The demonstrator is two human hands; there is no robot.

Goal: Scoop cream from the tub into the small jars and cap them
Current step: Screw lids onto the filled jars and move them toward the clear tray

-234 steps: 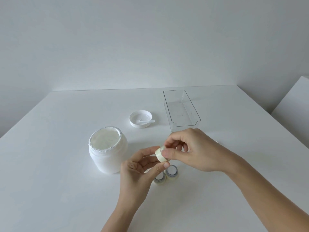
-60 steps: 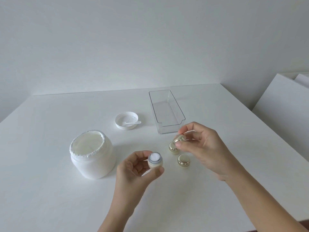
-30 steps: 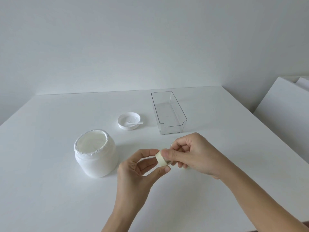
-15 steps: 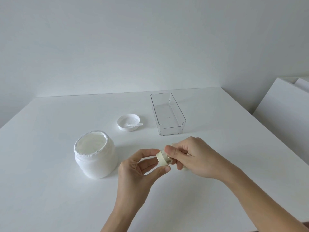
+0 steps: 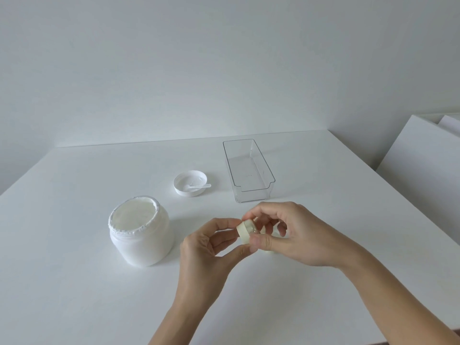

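A white table (image 5: 74, 282) fills the scene, set against a plain pale wall (image 5: 199, 58), with white boards (image 5: 423, 170) leaning at 3 o'clock. On it, at 9 o'clock from the hands, the open white tub (image 5: 142, 242) stands upright, cream (image 5: 133, 215) showing level inside its ragged foil rim. At 12 o'clock, well apart from the hands, a clear rectangular tray (image 5: 266, 192) sits lengthwise; just beside it at 11 o'clock the tub's white lid (image 5: 190, 181) lies upturned, a small white spatula (image 5: 199, 187) resting in it with its handle over the rim toward the tray. Above the table's middle, the right hand (image 5: 293, 235) closes thumb and fingers around a gold-toned cap (image 5: 255, 226), pressing it against a small cream-coloured jar (image 5: 242, 231) tipped on its side. The left hand (image 5: 209, 247) pinches that jar between thumb and forefinger, the two hands meeting at it. Under the right hand a sliver of another pale jar (image 5: 267, 250) shows on the table, mostly hidden by the palm.
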